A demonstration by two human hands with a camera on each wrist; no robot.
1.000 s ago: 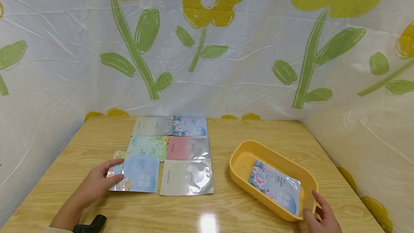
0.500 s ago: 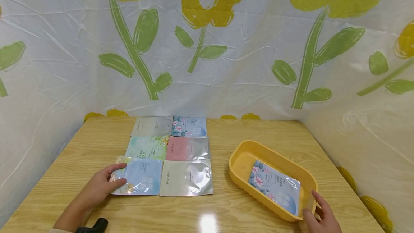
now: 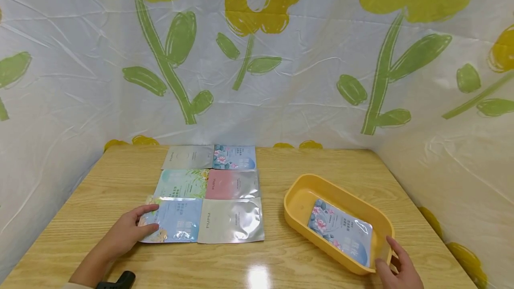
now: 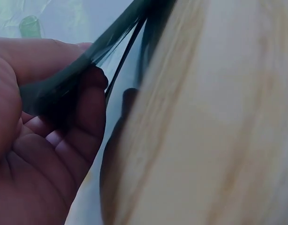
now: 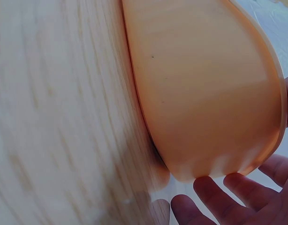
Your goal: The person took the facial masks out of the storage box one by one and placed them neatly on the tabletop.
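My left hand [image 3: 130, 229] pinches the left edge of a blue sheet mask packet [image 3: 176, 222], thumb on top and fingers beneath. In the left wrist view the left hand [image 4: 50, 117] holds the packet's lifted edge [image 4: 73, 70], bent up from the wooden table. To its right lies a silver-green packet [image 3: 230, 222]; behind it, a green floral packet [image 3: 182, 182]. At the right, my right hand [image 3: 399, 266] grips the near end of a yellow plastic basket [image 3: 305, 186]. In the right wrist view, fingertips [image 5: 205, 183] touch the basket's outer wall.
A pink packet [image 3: 229, 184], a grey-green packet [image 3: 190, 157] and a blue floral packet [image 3: 234, 157] lie flat farther back. Another floral packet [image 3: 341, 233] rests inside the basket. The wooden table [image 3: 277, 164] meets a flower-printed cloth [image 3: 305, 75] at the back and sides.
The left hand has brought the blue packet down and slightly right, beside the silver-green packet, uncovering some of the green one behind. The right hand and basket have stayed in place.
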